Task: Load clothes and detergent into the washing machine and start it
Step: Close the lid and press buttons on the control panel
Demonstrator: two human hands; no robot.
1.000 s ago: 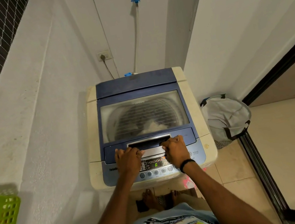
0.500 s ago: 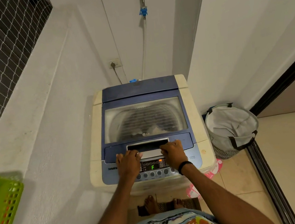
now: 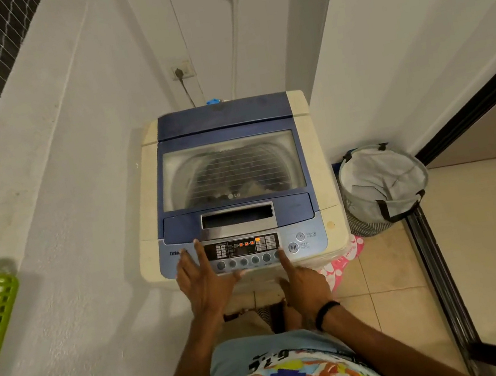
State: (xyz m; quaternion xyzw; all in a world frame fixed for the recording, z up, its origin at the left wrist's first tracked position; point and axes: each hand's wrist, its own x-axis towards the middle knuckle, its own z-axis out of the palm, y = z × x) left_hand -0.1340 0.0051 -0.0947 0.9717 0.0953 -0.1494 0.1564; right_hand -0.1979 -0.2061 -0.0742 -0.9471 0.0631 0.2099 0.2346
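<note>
The washing machine [image 3: 222,120] stood against the far wall, lid down, clothes [image 3: 240,189] dim behind its window. My left hand [image 3: 203,280] lay flat and spread on the left end of the control panel [image 3: 242,248], holding nothing. My right hand [image 3: 305,283] pointed one finger at the button row's right end, just beside the start button [image 3: 293,247]. Pressing there could have changed a setting instead of starting it.

On my washing machine [image 3: 317,156], I read LG on the lid window [image 3: 229,164]; the control panel [image 3: 316,250] says Turbo at left, POWER and START beside its buttons [image 3: 300,237].
</note>
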